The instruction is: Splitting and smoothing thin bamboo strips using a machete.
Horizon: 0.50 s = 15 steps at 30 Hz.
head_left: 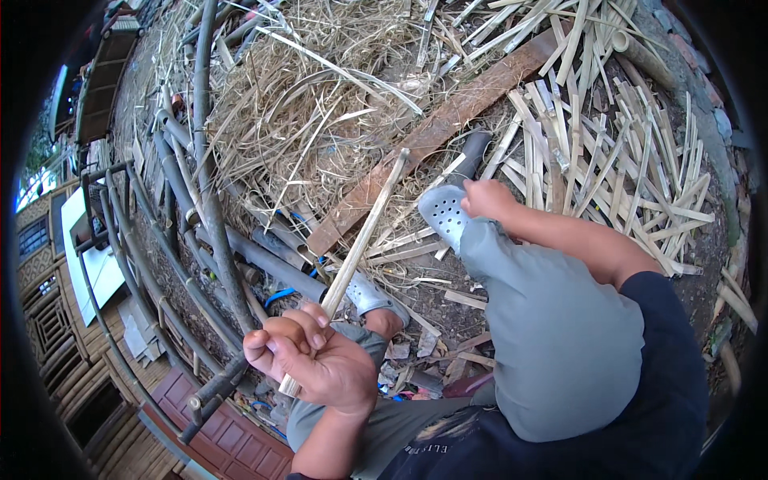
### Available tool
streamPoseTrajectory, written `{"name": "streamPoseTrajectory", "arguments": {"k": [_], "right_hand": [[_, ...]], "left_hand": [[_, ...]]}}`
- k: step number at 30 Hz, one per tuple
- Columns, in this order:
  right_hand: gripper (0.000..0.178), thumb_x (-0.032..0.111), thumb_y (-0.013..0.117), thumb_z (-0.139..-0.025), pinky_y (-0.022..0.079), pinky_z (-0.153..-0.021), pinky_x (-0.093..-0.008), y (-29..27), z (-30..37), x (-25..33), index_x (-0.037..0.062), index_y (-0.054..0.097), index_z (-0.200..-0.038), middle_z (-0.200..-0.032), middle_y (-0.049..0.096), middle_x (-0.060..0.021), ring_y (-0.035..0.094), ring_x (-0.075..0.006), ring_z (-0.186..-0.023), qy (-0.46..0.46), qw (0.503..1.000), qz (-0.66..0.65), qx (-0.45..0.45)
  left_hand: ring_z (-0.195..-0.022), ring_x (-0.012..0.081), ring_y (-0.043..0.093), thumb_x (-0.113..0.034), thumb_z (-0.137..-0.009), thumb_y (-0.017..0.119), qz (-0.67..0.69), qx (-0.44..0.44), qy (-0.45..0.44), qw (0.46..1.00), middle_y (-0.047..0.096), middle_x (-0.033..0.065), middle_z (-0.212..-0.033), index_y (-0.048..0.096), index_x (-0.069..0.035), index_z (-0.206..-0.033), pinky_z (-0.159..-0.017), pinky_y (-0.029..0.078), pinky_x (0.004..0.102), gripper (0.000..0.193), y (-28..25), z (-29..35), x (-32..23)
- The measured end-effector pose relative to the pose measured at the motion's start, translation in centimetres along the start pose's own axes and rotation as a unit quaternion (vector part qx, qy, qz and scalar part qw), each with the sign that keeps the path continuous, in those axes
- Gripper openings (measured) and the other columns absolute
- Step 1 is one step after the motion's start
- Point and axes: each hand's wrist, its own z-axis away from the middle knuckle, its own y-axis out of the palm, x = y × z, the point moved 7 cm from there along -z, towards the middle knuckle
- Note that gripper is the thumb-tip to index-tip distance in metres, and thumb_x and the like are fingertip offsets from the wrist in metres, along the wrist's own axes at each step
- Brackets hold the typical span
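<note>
A long, pale split bamboo strip (364,234) slants up and away from my left hand (320,356). The fingers of that hand are curled round its lower part, and a short end sticks out below the palm. My right hand (490,200) is closed beside my right knee, close to the grey perforated clog (445,214) on my foot. What its fingers hold, if anything, is hidden. Just beyond that fist lies a dark, rounded piece (474,152); I cannot tell whether the hand touches it. My other grey clog (368,298) is behind the strip.
A brown wooden plank (440,132) lies diagonally across the ground ahead. Shavings (296,104) are heaped beyond it on the left. Many split bamboo strips (632,176) are piled at right. Bamboo poles (210,160) and a bamboo railing (152,248) stand along the left.
</note>
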Motion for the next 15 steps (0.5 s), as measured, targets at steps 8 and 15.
{"name": "streamPoseTrajectory", "arguments": {"k": [8, 15], "right_hand": [[0.030, 0.025, 0.062, -0.084, 0.053, -0.080, -0.0482, 0.0, 0.5, -0.1, 0.0007, 0.063, -0.102, -0.088, 0.069, -0.0212, 0.068, -0.0376, -0.088, 0.003, 1.000, -0.012, 0.017], [0.028, 0.024, 0.061, -0.083, 0.053, -0.079, -0.0495, 0.2, 0.1, -0.9, 0.0006, 0.066, -0.096, -0.089, 0.069, -0.0212, 0.068, -0.0379, -0.087, 0.034, 0.999, 0.001, 0.005]], "left_hand": [[-0.063, 0.0091, 0.035, -0.013, -0.102, 0.040, 0.013, 0.020, 0.001, 1.000, 0.035, -0.0013, -0.070, 0.045, -0.012, -0.109, -0.063, 0.035, 0.0266, 0.009, 0.0, 0.0, -0.1], [-0.061, 0.0090, 0.034, -0.011, -0.100, 0.040, 0.007, 0.011, 0.003, 1.000, 0.034, -0.0015, -0.069, 0.044, -0.012, -0.110, -0.063, 0.036, 0.0272, 0.010, 0.1, 0.0, 0.0]]}}
